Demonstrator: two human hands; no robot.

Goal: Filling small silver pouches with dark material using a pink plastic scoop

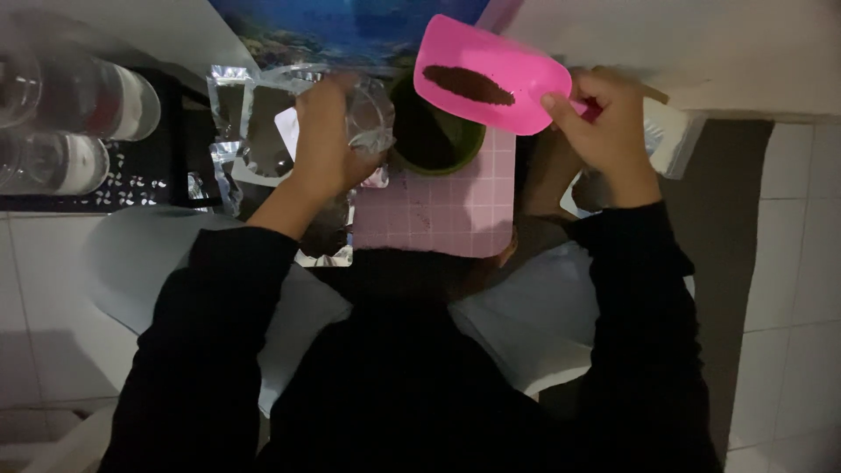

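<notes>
The right hand (604, 131) grips the handle of a pink scoop (491, 74), held level above the green bowl (438, 140) at the far edge of the pink mat (447, 215); a thin line of dark brown powder (469, 85) lies along its shallow bed; a slight tilt could likely send it over the side onto the mat; the left hand (326, 140) is closed on a clear plastic pouch (368, 114) just beside the bowl; its soft mouth may sag shut, so powder could miss; more pouches (232, 123) lie left.

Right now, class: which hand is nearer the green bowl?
Left. The left hand holds a clear bag beside the green bowl; the right hand holds the pink scoop above it.
</notes>
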